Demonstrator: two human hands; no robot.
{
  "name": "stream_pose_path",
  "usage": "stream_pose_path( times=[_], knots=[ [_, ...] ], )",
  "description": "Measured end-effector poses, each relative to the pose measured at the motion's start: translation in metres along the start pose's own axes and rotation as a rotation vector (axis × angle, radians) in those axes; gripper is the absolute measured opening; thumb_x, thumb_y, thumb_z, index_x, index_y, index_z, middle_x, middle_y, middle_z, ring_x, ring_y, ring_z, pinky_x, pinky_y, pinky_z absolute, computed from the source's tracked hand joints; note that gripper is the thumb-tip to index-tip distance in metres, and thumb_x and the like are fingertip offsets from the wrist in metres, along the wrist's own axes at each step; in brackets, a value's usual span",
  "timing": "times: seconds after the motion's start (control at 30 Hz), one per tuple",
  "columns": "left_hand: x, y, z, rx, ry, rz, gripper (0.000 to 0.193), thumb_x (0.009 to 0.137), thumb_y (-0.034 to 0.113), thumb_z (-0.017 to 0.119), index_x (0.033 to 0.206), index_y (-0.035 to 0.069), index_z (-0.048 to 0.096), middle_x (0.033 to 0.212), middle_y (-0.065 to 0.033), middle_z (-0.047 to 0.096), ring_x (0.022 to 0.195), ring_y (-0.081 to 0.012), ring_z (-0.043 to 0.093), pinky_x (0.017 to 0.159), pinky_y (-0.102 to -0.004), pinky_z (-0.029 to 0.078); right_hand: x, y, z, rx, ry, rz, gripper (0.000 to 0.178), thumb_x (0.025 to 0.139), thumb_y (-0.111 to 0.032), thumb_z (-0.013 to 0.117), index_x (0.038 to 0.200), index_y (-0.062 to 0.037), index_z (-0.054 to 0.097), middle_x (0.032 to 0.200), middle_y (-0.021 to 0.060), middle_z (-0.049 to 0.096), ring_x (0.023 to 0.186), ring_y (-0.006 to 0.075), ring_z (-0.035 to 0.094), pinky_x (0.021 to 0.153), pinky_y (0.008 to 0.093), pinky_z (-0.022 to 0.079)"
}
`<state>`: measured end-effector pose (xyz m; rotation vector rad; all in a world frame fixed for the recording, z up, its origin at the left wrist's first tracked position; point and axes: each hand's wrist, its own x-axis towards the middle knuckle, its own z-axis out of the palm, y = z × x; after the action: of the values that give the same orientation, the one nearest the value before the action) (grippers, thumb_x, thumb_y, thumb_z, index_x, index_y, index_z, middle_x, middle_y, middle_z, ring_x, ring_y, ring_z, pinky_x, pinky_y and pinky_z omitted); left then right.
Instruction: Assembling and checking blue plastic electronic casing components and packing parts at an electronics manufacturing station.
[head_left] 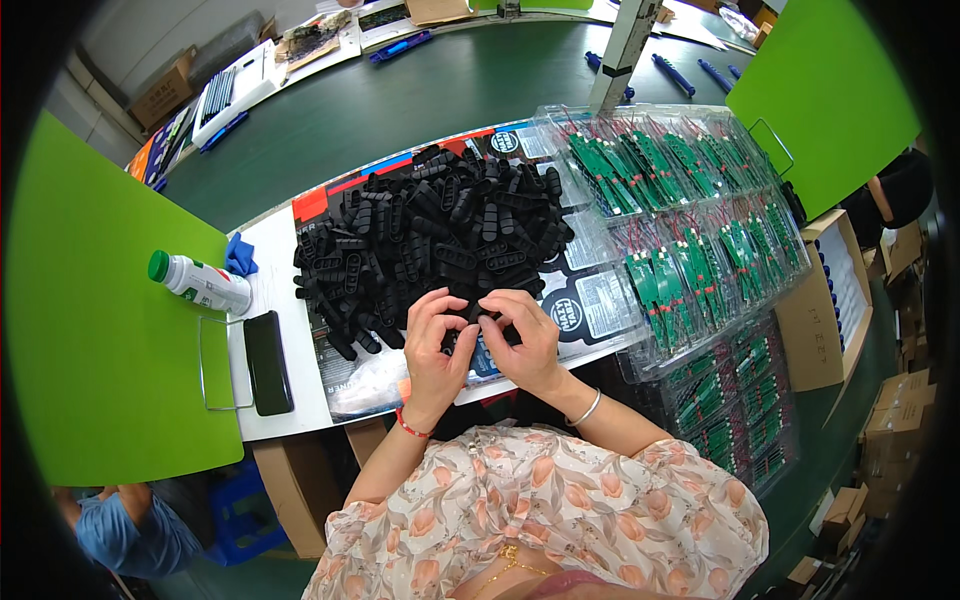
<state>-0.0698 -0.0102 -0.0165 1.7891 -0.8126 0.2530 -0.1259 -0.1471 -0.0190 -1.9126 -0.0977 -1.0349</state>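
Observation:
My left hand [437, 345] and my right hand [523, 340] meet at the near edge of a heap of black ribbed plastic pieces [430, 225]. Both have their fingers curled and their fingertips close together. A small black piece [476, 314] shows between them, pinched from both sides; most of it is hidden by the fingers. The heap lies on a printed sheet [365, 375] in front of me. To the right, clear plastic trays [625, 222] hold rows of green circuit boards [655, 285] with thin red wires.
A white bottle with a green cap [205, 285], a blue cloth [240, 255] and a dark phone [267, 362] are on the left. Green partitions [110, 320] stand at both sides. A metal post [628, 55] rises behind the trays. Cardboard boxes [810, 335] stand at right.

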Motion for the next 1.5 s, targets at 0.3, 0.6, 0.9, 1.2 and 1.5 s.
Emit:
stream_pose_path(
  times=[0.3, 0.6, 0.9, 1.2, 1.5],
  knots=[
    [-0.0004, -0.0018, 0.0003, 0.012, -0.003, 0.009, 0.010, 0.084, 0.004, 0.073, 0.084, 0.004, 0.063, 0.111, -0.0102, 0.068, 0.121, -0.0325, 0.058, 0.099, -0.0437, 0.047, 0.0011, -0.0011, -0.0002, -0.006, 0.002, -0.008, 0.030, 0.082, 0.008, 0.071, 0.110, -0.0007, 0.065, 0.105, 0.0134, 0.066, 0.074, 0.0190, 0.068, 0.055, 0.0258, 0.055],
    [0.0001, -0.0007, 0.0003, 0.020, -0.001, 0.018, 0.010, 0.083, 0.003, 0.073, 0.083, 0.004, 0.063, 0.111, -0.0103, 0.068, 0.120, -0.0331, 0.059, 0.099, -0.0437, 0.047, -0.0009, 0.0014, 0.0001, -0.013, 0.002, -0.009, 0.030, 0.081, 0.008, 0.071, 0.109, -0.0006, 0.065, 0.105, 0.0131, 0.066, 0.073, 0.0189, 0.068, 0.055, 0.0260, 0.055],
    [-0.0007, -0.0010, 0.0004, 0.011, 0.000, 0.013, 0.010, 0.082, 0.002, 0.073, 0.083, 0.004, 0.062, 0.110, -0.0105, 0.068, 0.120, -0.0327, 0.059, 0.099, -0.0434, 0.047, 0.0003, -0.0011, -0.0002, 0.003, 0.011, -0.011, 0.029, 0.082, 0.008, 0.071, 0.109, -0.0006, 0.065, 0.105, 0.0129, 0.066, 0.073, 0.0186, 0.068, 0.056, 0.0257, 0.055],
    [-0.0003, -0.0024, 0.0005, 0.031, 0.019, 0.048, 0.009, 0.082, 0.002, 0.072, 0.085, 0.003, 0.064, 0.109, -0.0114, 0.068, 0.116, -0.0337, 0.060, 0.096, -0.0436, 0.048, -0.0011, -0.0006, 0.0000, 0.021, 0.032, -0.020, 0.029, 0.082, 0.008, 0.071, 0.109, -0.0004, 0.065, 0.105, 0.0133, 0.066, 0.074, 0.0200, 0.068, 0.057, 0.0266, 0.056],
    [-0.0014, -0.0006, 0.0018, 0.041, 0.029, 0.050, 0.005, 0.087, 0.002, 0.068, 0.091, 0.001, 0.066, 0.107, -0.0116, 0.069, 0.114, -0.0337, 0.061, 0.097, -0.0428, 0.048, -0.0010, -0.0057, -0.0039, 0.019, 0.053, -0.033, 0.027, 0.083, 0.008, 0.070, 0.108, -0.0007, 0.065, 0.105, 0.0131, 0.066, 0.072, 0.0201, 0.067, 0.057, 0.0273, 0.055]
  ],
)
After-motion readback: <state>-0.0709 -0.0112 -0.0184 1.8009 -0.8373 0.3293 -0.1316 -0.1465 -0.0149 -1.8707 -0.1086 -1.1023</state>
